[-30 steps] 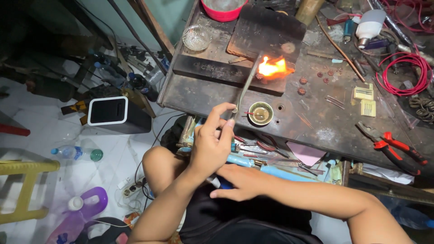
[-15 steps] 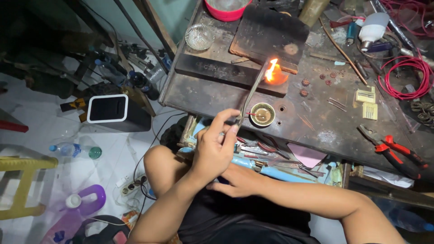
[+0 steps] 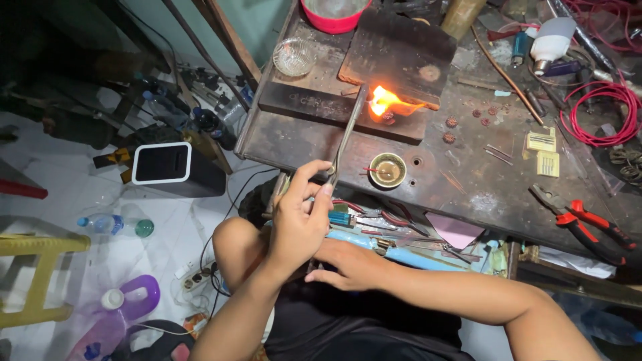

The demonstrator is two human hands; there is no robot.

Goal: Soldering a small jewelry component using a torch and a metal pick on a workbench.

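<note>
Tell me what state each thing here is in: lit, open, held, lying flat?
Left hand: closed around the torch.
Torch: held, lit, flame on the dark block.
Right hand: flat in the lap, holding nothing.
Red pliers: lying flat on the bench, untouched.
Small brass dish: upright on the bench.
Glass bowl: upright.
Red wire: coiled.

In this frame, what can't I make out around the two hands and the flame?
- Small piece under the orange flame: glare hides it, head view.
- Left hand on the long metal torch tube: its grip on the tube's lower end is covered by its own fingers.
- Right hand: the left forearm covers part of it, so whether it holds anything is unclear.
- Red plastic bowl: cut by the top edge.
</note>
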